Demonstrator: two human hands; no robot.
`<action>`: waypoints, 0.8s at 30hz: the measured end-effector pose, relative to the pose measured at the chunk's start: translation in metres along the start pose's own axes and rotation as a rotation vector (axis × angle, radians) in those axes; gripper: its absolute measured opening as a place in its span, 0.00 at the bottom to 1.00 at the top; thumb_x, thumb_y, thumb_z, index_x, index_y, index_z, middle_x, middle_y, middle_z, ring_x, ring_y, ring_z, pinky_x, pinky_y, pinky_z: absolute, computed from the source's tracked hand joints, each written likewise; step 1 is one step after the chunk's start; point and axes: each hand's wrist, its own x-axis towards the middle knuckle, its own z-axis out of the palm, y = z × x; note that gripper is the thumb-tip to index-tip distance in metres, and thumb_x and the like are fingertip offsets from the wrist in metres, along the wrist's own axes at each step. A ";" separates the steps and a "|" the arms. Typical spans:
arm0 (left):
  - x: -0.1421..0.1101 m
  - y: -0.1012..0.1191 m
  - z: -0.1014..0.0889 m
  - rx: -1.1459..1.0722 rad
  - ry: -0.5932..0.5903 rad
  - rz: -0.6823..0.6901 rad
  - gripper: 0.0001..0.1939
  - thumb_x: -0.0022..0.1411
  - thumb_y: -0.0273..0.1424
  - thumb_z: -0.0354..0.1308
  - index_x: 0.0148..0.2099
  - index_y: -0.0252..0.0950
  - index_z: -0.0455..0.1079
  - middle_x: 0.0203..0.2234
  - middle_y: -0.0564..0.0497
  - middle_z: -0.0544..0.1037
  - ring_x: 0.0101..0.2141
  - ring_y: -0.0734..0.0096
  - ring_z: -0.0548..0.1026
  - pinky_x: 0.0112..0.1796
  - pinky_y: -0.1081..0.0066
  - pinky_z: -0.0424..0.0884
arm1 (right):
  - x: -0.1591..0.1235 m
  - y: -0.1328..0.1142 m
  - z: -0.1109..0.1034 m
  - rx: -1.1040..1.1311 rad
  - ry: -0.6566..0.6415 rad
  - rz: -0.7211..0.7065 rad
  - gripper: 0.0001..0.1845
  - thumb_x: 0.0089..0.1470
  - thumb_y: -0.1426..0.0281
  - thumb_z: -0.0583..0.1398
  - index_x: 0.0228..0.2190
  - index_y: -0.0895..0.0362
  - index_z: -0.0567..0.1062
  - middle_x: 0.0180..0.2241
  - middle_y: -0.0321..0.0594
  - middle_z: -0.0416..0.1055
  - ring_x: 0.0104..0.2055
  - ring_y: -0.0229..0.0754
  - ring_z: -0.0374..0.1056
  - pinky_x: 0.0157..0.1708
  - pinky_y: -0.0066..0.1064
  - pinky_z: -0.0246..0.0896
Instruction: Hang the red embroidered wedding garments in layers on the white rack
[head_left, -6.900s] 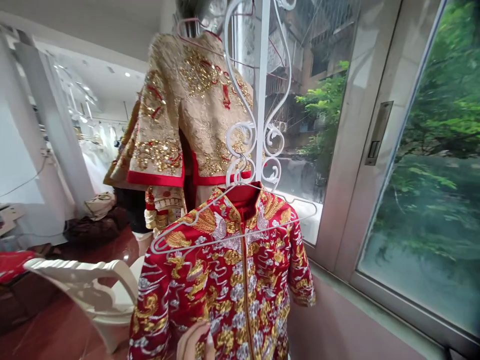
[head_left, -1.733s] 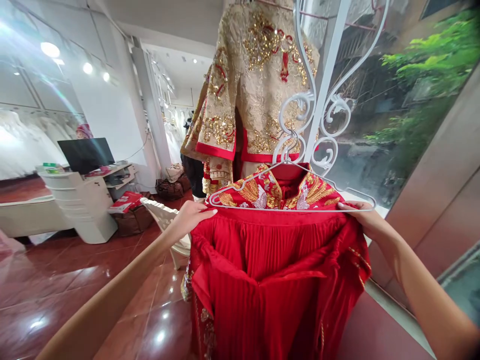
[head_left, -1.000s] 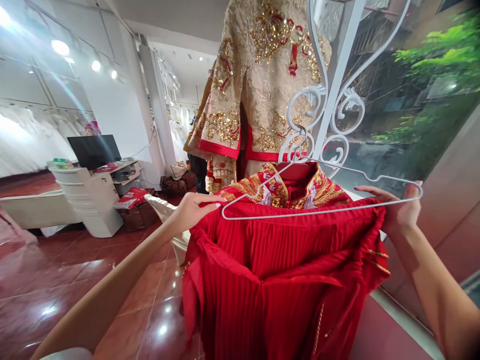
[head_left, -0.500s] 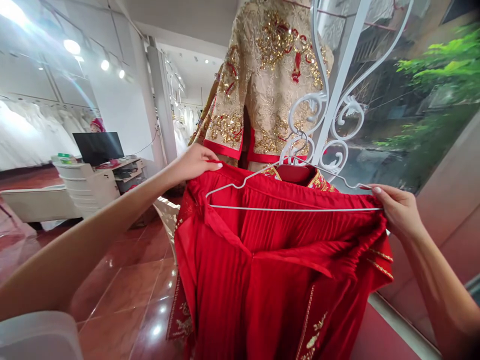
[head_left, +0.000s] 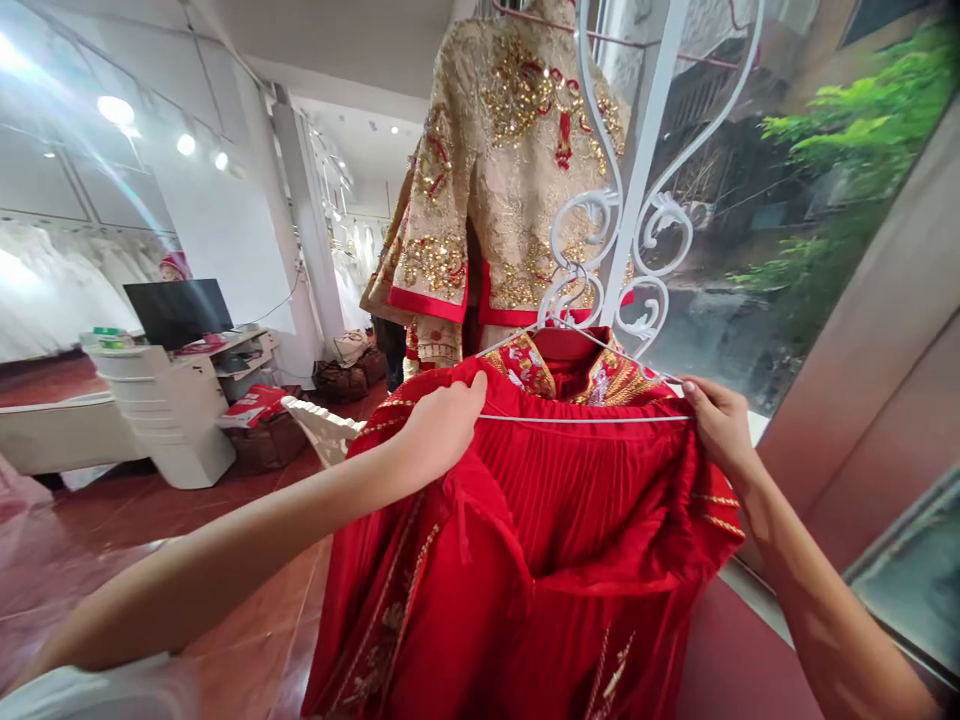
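Note:
A red pleated skirt [head_left: 570, 490] is spread between my hands at a white wire hanger [head_left: 585, 419]. My left hand [head_left: 446, 425] is closed on the skirt's waistband at the hanger's left end, covering that end. My right hand [head_left: 721, 415] pinches the waistband by the hanger's right end, thumb on top. Behind the skirt is a red jacket [head_left: 525, 368] with a gold-embroidered collar. The hanger's hook is up at a white scrolled metal stand [head_left: 634, 200].
A gold sequinned jacket [head_left: 525, 190] with red trim hangs behind. To the right is a window [head_left: 720, 290]. At the left stand a white desk [head_left: 161, 400] with a monitor [head_left: 178, 308], a brown bag [head_left: 266, 440] and white gowns [head_left: 60, 280].
My left hand has moved right and down, bringing the left side of the waistband inward to the hanger's end. The embroidered collar shows more. The view has shifted a little.

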 end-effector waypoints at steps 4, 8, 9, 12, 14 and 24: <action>0.015 0.041 0.003 0.067 0.208 0.009 0.20 0.65 0.35 0.41 0.52 0.26 0.62 0.33 0.37 0.73 0.35 0.54 0.74 0.33 0.61 0.71 | 0.002 0.001 0.005 0.084 -0.022 0.000 0.23 0.44 0.51 0.58 0.29 0.58 0.77 0.32 0.43 0.75 0.36 0.46 0.69 0.40 0.38 0.62; 0.045 0.089 0.022 -0.089 0.412 0.366 0.23 0.61 0.43 0.49 0.51 0.30 0.64 0.41 0.39 0.70 0.43 0.56 0.70 0.43 0.58 0.68 | 0.003 -0.005 -0.001 0.182 -0.063 0.077 0.31 0.42 0.41 0.55 0.29 0.57 0.76 0.30 0.42 0.75 0.35 0.46 0.69 0.38 0.36 0.63; 0.050 0.098 0.033 -0.132 0.408 0.430 0.20 0.62 0.41 0.50 0.49 0.32 0.65 0.43 0.40 0.69 0.44 0.57 0.69 0.44 0.60 0.69 | 0.003 -0.006 -0.004 0.218 -0.074 0.118 0.35 0.43 0.38 0.51 0.30 0.57 0.76 0.29 0.43 0.75 0.34 0.46 0.70 0.36 0.36 0.64; 0.059 0.111 0.069 -0.194 0.469 0.465 0.13 0.63 0.27 0.48 0.48 0.35 0.66 0.52 0.38 0.65 0.52 0.58 0.66 0.43 0.65 0.70 | 0.001 -0.006 -0.015 0.320 -0.137 0.280 0.46 0.46 0.35 0.37 0.35 0.57 0.76 0.24 0.44 0.73 0.27 0.45 0.70 0.26 0.34 0.64; 0.060 0.109 0.088 -0.201 0.568 0.455 0.15 0.61 0.21 0.47 0.49 0.35 0.66 0.55 0.37 0.62 0.55 0.58 0.63 0.44 0.66 0.72 | 0.002 -0.002 -0.021 0.351 -0.160 0.378 0.49 0.46 0.35 0.34 0.37 0.58 0.75 0.20 0.43 0.72 0.22 0.43 0.67 0.20 0.32 0.61; 0.056 0.097 0.103 -0.006 0.810 0.677 0.23 0.61 0.16 0.43 0.57 0.29 0.62 0.58 0.48 0.62 0.58 0.69 0.59 0.54 0.73 0.65 | 0.062 -0.029 -0.023 0.182 -0.119 0.377 0.39 0.48 0.39 0.47 0.28 0.63 0.75 0.07 0.31 0.53 0.09 0.31 0.43 0.11 0.26 0.36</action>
